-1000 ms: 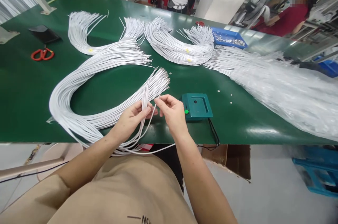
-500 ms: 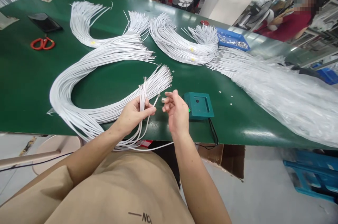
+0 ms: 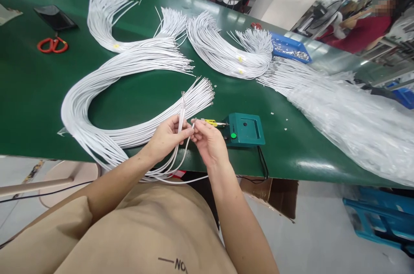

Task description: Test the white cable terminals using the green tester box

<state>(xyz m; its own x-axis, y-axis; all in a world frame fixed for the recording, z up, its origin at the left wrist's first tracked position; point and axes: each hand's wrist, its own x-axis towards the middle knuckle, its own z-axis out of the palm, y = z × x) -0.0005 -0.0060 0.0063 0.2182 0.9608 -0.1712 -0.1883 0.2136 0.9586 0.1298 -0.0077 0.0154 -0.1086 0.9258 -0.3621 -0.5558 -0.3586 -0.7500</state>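
While left hand (image 3: pixel 165 137), nearly closed, pinches white cables (image 3: pixel 182 112) | right hand (image 3: pixel 211 141) pinches one cable tip (image 3: pixel 193 126)

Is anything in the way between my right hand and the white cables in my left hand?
Nothing visible. The right hand reaches one white cable beside the left hand, which pinches several white cables. A yellow item shows past the right hand, toward the teal box, not in between.

My right hand (image 3: pixel 211 141), which had hung apart half a second earlier, came back beside my left hand (image 3: pixel 165 138), its fingertips meeting the end of a single white cable (image 3: pixel 188 141). A yellow piece (image 3: pixel 210 122) with a metal tip appeared near the teal box (image 3: pixel 238 119), whose green button (image 3: pixel 233 135) I had uncovered.
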